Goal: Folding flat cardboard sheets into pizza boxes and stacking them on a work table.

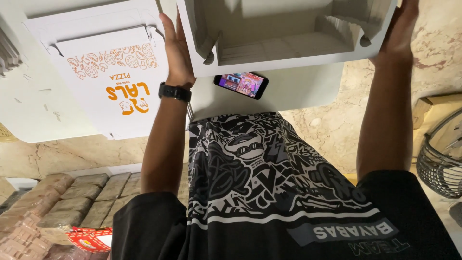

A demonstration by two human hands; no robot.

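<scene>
My left hand [177, 53], with a black watch on the wrist, presses flat against the left wall of an open white cardboard box [284, 45]. My right hand [398, 33] presses on the box's right wall, so the box is held between both palms. The box's inside faces me and its folded corner flaps show. It sits over a white table [308, 89]. A phone [240, 84] with a lit, colourful screen lies on the table just below the box, between my arms.
A flat, unfolded white pizza box [108, 72] with orange print lies at the left. Stacks of brownish wrapped packets [72, 197] and a red packet [91, 238] sit at the lower left. A dark wire basket [440, 163] stands on the marble floor at the right.
</scene>
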